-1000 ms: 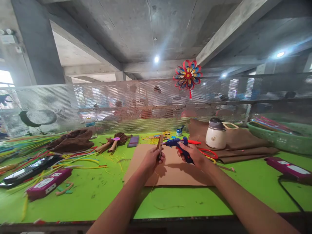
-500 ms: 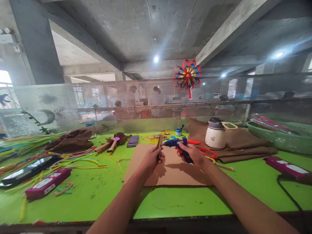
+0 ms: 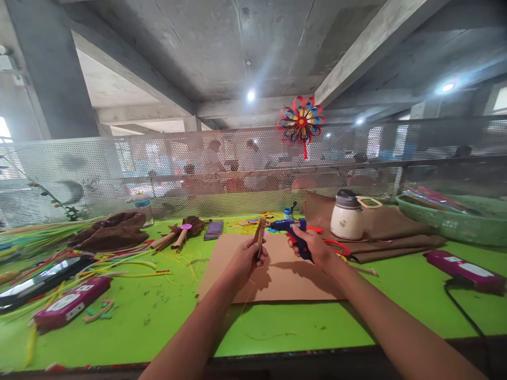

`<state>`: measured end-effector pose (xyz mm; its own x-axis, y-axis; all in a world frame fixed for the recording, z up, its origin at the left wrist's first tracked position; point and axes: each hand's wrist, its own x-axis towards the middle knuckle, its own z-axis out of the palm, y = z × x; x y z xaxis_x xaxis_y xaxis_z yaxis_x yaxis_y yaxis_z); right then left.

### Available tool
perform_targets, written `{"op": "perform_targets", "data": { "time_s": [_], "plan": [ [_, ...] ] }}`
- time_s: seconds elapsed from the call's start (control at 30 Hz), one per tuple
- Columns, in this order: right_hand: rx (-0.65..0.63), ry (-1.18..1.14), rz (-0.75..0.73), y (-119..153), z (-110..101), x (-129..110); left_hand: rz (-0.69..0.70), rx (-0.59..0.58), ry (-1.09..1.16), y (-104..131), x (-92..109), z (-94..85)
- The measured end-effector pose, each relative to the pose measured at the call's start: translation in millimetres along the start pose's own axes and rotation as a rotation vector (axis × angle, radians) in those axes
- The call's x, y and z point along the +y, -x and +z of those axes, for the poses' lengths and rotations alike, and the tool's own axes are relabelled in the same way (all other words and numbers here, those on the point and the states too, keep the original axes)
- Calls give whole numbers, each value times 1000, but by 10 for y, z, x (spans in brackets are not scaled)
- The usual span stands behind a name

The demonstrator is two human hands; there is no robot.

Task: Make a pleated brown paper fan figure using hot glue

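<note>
Grip of right hand (image 3: 311, 248): closed round blue glue gun (image 3: 291, 226). Left hand (image 3: 252, 254) pinches narrow brown strip (image 3: 260, 232) near the nozzle, above tan rectangular sheet (image 3: 233, 272) on green table (image 3: 158, 330).

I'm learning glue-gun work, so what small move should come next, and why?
Probably steady the thin brown strip in the left hand, because the blue glue gun in the right hand has its nozzle close beside it; whether they touch is unclear.
</note>
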<state>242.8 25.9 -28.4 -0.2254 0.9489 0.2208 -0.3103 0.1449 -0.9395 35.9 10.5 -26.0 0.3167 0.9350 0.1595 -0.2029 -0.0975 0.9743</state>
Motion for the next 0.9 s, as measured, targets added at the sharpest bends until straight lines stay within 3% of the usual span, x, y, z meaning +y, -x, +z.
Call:
{"op": "perform_targets", "data": {
  "time_s": [0.43,0.77,0.9],
  "plan": [
    [51,-26,-31,3,-30,-41,-6,-27,16,28,38,17],
    [-15,-62,24,25,78,21,-20,42,18,7,8,-11],
    [-12,-85,38,15,74,46,-2,-7,22,15,12,-7]
  ]
}}
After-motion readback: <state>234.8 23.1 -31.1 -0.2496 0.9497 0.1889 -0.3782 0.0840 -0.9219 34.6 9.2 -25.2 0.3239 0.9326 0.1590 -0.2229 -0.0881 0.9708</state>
